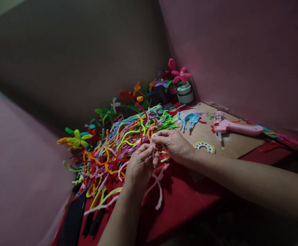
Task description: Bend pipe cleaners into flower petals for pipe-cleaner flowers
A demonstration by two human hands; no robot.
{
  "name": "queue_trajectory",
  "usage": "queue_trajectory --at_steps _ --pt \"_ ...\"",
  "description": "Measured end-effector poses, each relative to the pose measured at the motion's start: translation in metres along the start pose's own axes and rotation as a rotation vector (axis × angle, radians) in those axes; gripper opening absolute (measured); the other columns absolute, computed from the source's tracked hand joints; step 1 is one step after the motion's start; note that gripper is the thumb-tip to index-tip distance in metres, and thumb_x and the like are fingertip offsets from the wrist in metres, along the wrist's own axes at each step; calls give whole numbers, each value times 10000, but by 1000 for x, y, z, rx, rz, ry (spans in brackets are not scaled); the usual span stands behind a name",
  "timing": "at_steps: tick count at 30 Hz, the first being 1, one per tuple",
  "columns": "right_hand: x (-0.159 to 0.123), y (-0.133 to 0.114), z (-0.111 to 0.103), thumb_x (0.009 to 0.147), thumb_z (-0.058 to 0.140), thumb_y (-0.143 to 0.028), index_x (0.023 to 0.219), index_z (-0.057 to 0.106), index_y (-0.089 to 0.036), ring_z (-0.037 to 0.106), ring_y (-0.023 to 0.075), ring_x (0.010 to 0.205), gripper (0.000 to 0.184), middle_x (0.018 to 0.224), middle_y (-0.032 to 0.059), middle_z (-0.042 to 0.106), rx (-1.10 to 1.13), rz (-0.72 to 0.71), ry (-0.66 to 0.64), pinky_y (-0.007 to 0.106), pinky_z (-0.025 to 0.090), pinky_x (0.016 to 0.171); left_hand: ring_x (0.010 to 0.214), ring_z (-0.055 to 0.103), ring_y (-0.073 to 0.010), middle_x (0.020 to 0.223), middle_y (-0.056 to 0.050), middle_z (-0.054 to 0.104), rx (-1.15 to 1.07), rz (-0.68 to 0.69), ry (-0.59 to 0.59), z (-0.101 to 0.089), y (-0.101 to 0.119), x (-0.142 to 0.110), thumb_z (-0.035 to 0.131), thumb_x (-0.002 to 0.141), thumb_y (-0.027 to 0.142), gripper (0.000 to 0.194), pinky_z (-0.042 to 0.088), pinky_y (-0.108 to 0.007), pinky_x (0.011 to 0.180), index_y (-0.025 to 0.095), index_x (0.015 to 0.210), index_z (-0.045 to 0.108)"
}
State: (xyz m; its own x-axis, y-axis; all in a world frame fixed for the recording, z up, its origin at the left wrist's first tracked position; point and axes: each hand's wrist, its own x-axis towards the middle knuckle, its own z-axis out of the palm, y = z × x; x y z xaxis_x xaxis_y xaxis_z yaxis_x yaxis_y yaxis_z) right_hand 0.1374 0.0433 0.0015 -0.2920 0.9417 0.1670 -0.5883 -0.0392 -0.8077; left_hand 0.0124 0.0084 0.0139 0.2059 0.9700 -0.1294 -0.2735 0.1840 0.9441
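Between my two hands is a pale pink pipe cleaner (153,140), bent into a small piece. My left hand (141,163) pinches it from below, fingers curled. From the right, my right hand (176,144) grips its upper part between thumb and forefinger. My fingers cover much of the piece, so its full shape is hidden. Just beyond my hands lies a big heap of pipe cleaners (128,131) in many colours. A few loose pale pink pipe cleaners (160,193) rest on the red tabletop (182,205) below my hands.
On a brown board (230,147) at right lie a pink glue gun (241,128), a tape roll (205,147) and light blue pipe-cleaner pieces (189,119). Pipe-cleaner flowers (181,76) stand along the wall near a white container (185,94). A black flat object (72,218) lies front left.
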Motion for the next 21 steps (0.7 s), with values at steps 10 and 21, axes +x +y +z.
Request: queue_trajectory --at_steps 10,21 --pt "0 -6 -1 682 600 -270 621 623 -106 415 58 474 177 531 -16 530 -177 75 -41 208 315 478 431 545 -86 593 -9 613 146 69 125 -3 7 -3 664 677 207 143 404 -176 391 118 730 565" --pt "1 -9 -7 691 532 -155 635 612 -108 470 73 400 109 482 -14 546 -596 61 -136 196 346 409 547 610 -115 640 -56 666 225 63 82 -14 17 -5 664 688 212 169 468 -214 552 98 798 607"
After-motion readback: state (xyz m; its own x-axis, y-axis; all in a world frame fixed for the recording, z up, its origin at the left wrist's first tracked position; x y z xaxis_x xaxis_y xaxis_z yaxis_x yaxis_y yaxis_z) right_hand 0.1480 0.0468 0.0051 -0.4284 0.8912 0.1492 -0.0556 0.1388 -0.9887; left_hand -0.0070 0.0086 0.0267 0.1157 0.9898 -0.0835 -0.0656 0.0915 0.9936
